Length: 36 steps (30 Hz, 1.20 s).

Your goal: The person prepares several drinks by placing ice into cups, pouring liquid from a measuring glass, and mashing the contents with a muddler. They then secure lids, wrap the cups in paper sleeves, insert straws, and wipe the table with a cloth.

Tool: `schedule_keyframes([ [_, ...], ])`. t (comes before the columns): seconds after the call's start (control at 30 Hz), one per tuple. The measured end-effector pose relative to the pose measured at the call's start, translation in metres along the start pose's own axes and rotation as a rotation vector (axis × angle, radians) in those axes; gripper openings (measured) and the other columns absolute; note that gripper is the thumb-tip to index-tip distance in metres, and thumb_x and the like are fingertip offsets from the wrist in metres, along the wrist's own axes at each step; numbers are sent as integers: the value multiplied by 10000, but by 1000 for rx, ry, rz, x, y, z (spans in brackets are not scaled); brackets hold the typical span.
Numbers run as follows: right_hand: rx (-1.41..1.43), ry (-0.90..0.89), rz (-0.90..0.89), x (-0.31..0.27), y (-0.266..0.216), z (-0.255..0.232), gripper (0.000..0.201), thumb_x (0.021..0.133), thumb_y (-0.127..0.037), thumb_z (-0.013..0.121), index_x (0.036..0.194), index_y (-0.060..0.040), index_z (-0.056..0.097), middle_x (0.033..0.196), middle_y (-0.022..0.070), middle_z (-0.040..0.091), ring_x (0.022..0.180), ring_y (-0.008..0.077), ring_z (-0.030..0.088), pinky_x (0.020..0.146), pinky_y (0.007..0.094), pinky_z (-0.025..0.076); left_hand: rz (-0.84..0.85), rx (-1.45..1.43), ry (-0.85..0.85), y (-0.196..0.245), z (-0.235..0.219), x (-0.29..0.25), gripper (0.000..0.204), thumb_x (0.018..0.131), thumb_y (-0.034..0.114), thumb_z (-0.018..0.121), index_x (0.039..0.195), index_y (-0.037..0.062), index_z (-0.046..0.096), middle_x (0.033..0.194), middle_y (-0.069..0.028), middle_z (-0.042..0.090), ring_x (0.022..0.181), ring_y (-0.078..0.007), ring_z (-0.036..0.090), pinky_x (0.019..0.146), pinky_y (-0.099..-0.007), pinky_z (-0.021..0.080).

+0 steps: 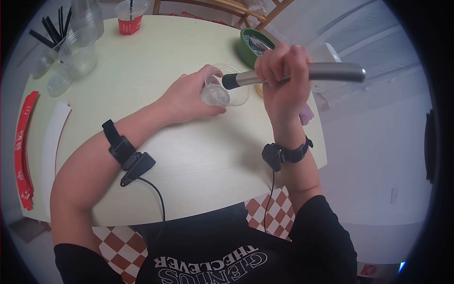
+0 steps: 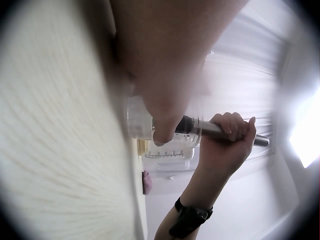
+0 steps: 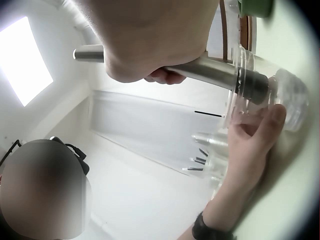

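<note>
A clear plastic cup (image 1: 216,96) stands on the pale table, with what looks like ice or clear liquid low inside it. My left hand (image 1: 187,98) grips the cup round its side, thumb on the near wall. In my right hand (image 1: 286,71) is a steel muddler (image 1: 336,72), the fist wrapped round its shaft. Its black head (image 3: 253,86) sits inside the cup's mouth in the right wrist view, the shaft tilted. From the left wrist, the cup (image 2: 139,117) is partly hidden behind my fingers.
A green bowl (image 1: 246,49) with a perforated metal strainer stands beyond my right hand. A measuring jug (image 2: 167,156) and a purple item (image 1: 306,115) lie nearby. Back left hold stacked cups (image 1: 87,19), black straws (image 1: 51,31) and a red-labelled cup (image 1: 130,24). Red strips (image 1: 22,151) line the left edge.
</note>
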State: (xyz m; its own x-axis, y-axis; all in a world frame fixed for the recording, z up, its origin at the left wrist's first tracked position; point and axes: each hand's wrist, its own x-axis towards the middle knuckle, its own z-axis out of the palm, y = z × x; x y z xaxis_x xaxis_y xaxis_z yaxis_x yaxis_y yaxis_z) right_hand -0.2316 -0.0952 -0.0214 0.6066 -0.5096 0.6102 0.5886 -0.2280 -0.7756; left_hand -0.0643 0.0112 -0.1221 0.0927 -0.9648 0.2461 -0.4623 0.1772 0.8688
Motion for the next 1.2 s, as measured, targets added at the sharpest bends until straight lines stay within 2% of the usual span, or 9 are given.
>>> schedule_keyframes([
  [0.2,35,-25,110,0,13,18,324,1106,-178,623,827,-75,493,677,32,504,562,124,434,548,323,414,36,-30,-12,-5,2,3,832,772,332,934,1439,68,511,1288,-189,724,1169,-402,723,1033,-464,563],
  [0.27,-391,15,15,0,11,15,310,1104,-177,634,841,-66,513,689,39,524,594,134,468,570,327,438,49,49,15,-5,3,1,829,770,327,936,1435,70,513,1294,-201,722,1181,-404,717,1050,-469,552],
  [0.37,-55,-149,178,-2,13,7,300,1115,-162,615,849,-58,523,706,42,525,631,146,490,616,341,467,10,-1,-27,-6,1,2,810,776,263,941,1441,88,511,1297,-173,714,1203,-327,707,1062,-423,534],
  [0.5,-137,128,15,0,5,7,299,1126,-136,587,850,-47,516,740,52,515,700,159,505,706,372,494,2,29,-6,-2,-1,1,805,776,278,935,1432,81,512,1295,-176,717,1197,-336,711,1058,-428,539],
  [0.63,-526,99,-196,-16,-7,-28,395,1141,-279,439,857,-25,543,747,52,523,718,149,496,689,327,460,51,30,-5,-9,1,3,790,784,291,920,1422,66,512,1261,-185,729,1189,-354,712,1054,-431,540],
  [0.7,-836,62,-20,-38,-35,-35,460,1121,-344,393,865,-3,567,778,70,552,672,141,489,633,308,431,58,16,-10,-9,1,2,786,788,290,915,1423,63,511,1248,-187,733,1185,-357,713,1052,-432,540],
  [0.97,-696,-17,91,-83,-63,-56,523,1143,-356,408,1107,96,669,926,210,700,694,249,708,562,343,558,10,16,-34,0,-1,1,766,796,254,909,1415,52,505,1244,-193,732,1181,-352,709,1073,-432,529],
  [1.1,-438,140,-20,-106,-93,-116,576,1126,-428,393,1113,76,673,902,195,696,591,231,648,490,330,495,20,1,-33,5,-3,-1,770,800,233,909,1426,47,500,1289,-196,709,1225,-339,689,1102,-428,514],
  [1.2,-766,156,16,-118,-118,-159,475,1124,-337,447,1110,72,687,814,162,707,555,197,623,486,319,486,-2,-1,-60,7,-4,-1,771,805,224,907,1433,41,499,1337,-194,679,1267,-323,662,1133,-417,493],
])
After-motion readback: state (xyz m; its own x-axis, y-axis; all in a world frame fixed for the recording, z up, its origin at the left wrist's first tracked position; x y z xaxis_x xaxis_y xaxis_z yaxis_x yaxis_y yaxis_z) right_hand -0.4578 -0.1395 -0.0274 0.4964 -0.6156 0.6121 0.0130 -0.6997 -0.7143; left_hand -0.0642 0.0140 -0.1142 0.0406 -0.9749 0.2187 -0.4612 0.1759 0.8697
